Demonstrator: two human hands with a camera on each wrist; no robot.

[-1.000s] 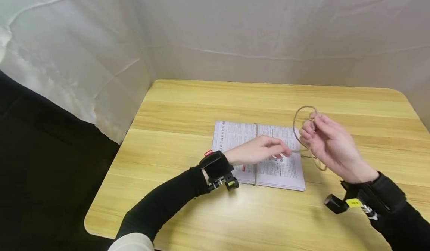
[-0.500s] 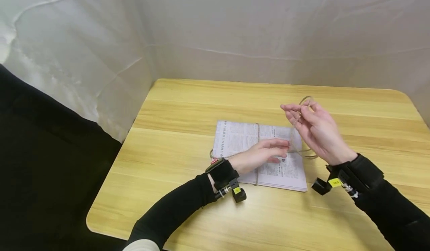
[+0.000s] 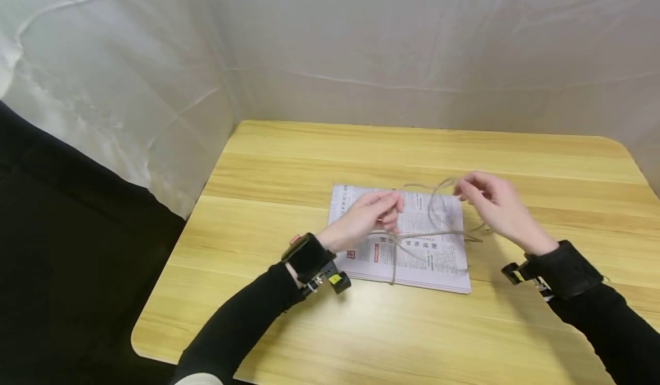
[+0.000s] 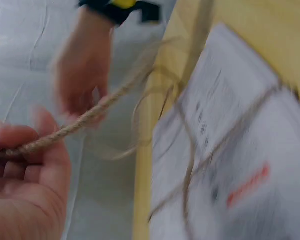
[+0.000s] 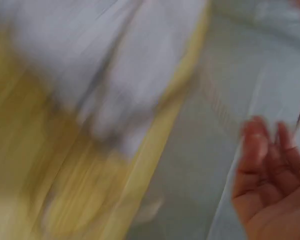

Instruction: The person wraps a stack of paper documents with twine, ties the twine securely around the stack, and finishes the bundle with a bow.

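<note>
- The stack of newspapers [image 3: 402,239] lies flat near the middle of the wooden table [image 3: 289,161], its long axis running left to right across the person's view, with the far edge angled slightly.
- The twine [image 3: 412,235] crosses the stack in two directions: one run goes front to back over the left-centre of the paper and wraps the near edge; another lies roughly left to right across the middle.
- Loose twine rises off the paper as a slack loop between the two hands, above the far right part of the stack.
- The left hand [image 3: 368,216] hovers over the far left part of the stack. In the left wrist view its fingers [image 4: 12,145] are curled and pinch a length of twine [image 4: 75,125], which runs from them up and away toward the other hand.
- The right hand [image 3: 490,204] is held above the stack's far right corner, the fingertips [image 3: 461,187] close together at the twine loop. Whether they actually grip the strand cannot be told; the right wrist view is blurred and shows only partly curled fingers [image 5: 260,155].
- The hands are apart, with the raised loop between them.
</note>
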